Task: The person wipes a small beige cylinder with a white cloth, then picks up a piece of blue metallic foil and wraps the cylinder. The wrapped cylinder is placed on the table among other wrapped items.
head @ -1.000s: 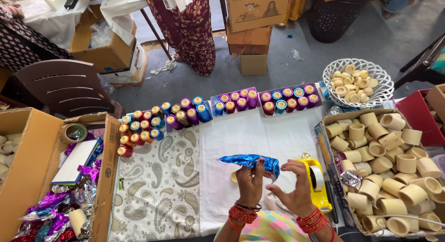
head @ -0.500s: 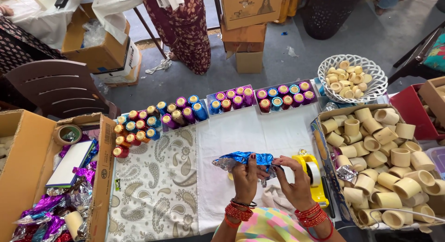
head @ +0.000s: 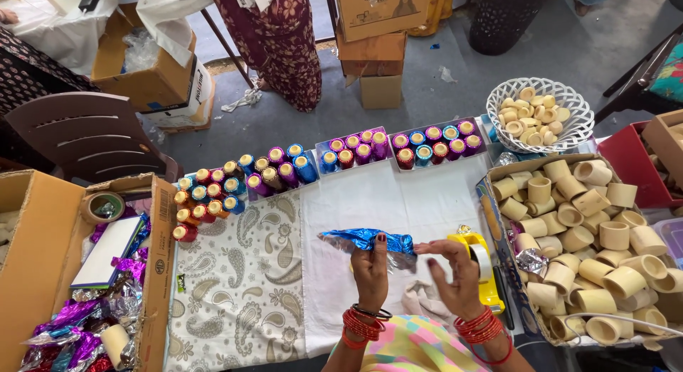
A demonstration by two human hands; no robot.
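counter [head: 398,201]: cloth-covered | box of bare tubes [head: 590,244]: full, unwrapped | wrapped spools [head: 320,165]: rows finished at far edge | blue foil piece [head: 366,239]: mid-wrap above counter | left hand [head: 370,269] pinching it | right hand [head: 455,269] fingertips at its end

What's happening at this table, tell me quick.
A person's left hand holds a piece wrapped in shiny blue foil over a white cloth. The right hand pinches its end, beside a yellow tape dispenser. Wrapped pieces line the far edge; a box of plain tubes sits right.
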